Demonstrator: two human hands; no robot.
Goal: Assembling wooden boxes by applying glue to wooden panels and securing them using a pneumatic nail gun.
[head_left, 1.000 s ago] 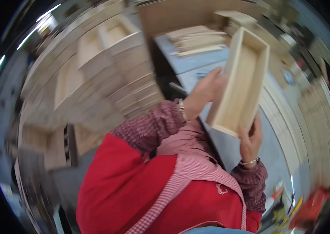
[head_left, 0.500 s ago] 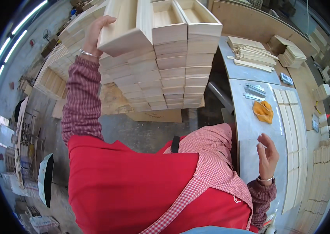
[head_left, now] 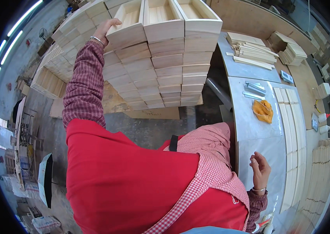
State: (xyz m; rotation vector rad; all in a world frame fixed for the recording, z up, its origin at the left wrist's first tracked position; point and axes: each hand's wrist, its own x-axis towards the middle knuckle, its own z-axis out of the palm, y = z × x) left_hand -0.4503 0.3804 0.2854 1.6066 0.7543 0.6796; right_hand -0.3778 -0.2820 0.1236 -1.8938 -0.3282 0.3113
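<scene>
My left hand grips the left rim of an open, pale wooden box, with the fingers over the edge. That box sits at the top left of a tall stack. Beside it on the same layer are a middle wooden box and a right-hand wooden box, both open at the top with nothing seen inside. Several layers of like boxes show below. My right hand hovers over the near part of the metal-topped table; its fingers are loosely bent, with nothing visible in them.
On the table lie an orange cloth, grey metal strips, rows of pale wooden slats and a pile of wooden strips. Glue bottles stand farther right. More stacked boxes rise at the left.
The box in my left hand was tilted and raised nearer me; now it sits level on the stack beside the others. My right hand has moved lower over the table, its fingers more bent.
</scene>
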